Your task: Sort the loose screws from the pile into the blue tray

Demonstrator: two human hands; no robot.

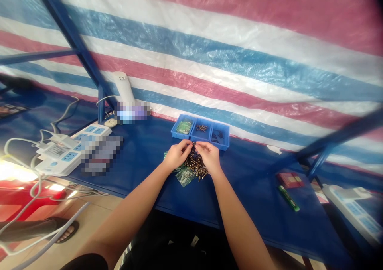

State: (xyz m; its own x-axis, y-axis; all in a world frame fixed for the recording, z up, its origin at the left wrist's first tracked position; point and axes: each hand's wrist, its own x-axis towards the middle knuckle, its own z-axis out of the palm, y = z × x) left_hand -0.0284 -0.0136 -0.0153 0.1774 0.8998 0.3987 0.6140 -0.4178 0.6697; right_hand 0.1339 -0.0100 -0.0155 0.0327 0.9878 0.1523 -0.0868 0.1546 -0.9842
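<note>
Both my hands meet over a heap of small brass-coloured parts [197, 167] on the blue table cover [143, 150]. My left hand [177, 154] has its fingers pinched together at the top of the heap. My right hand [209, 155] is pinched too, fingertips almost touching the left ones; what they pinch is too small to make out. Clear little bags of green parts [184, 177] lie under and beside the heap. Just behind stand three joined blue bins [200, 131], one with green parts, one with brass parts, one with dark parts.
A white power strip [64, 152] with cables lies at the left, a white lamp base [123, 87] behind it. A green lighter [289, 198] and a red packet [289, 179] lie at the right, near another power strip [354, 210]. Blue frame bars cross both sides. Someone's sandalled foot [64, 230] is lower left.
</note>
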